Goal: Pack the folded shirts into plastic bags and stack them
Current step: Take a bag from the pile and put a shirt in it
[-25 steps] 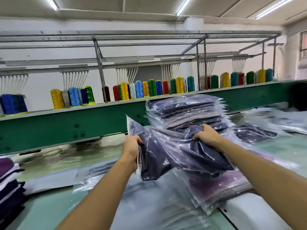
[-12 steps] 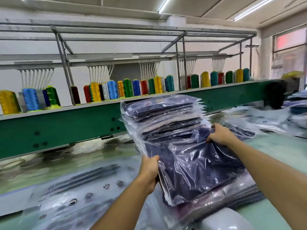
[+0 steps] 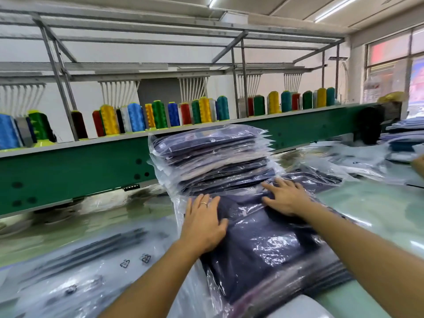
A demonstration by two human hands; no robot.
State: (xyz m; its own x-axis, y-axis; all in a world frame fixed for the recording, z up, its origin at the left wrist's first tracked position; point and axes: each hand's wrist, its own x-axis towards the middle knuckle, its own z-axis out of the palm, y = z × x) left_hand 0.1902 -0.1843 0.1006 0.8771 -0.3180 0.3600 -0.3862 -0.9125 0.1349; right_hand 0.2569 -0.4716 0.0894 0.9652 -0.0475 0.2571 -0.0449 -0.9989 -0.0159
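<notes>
While the left hand (image 3: 203, 222) and the right hand (image 3: 285, 197) press flat on the bagged shirt (image 3: 263, 249), their fingers are straight and a little apart. The dark blue shirt lies on a low pile on the table (image 3: 367, 210), touching the tall stack (image 3: 211, 157) of bagged shirts behind it. Shiny plastic hides its folds. The empty bags (image 3: 68, 271) on the left are blurry.
</notes>
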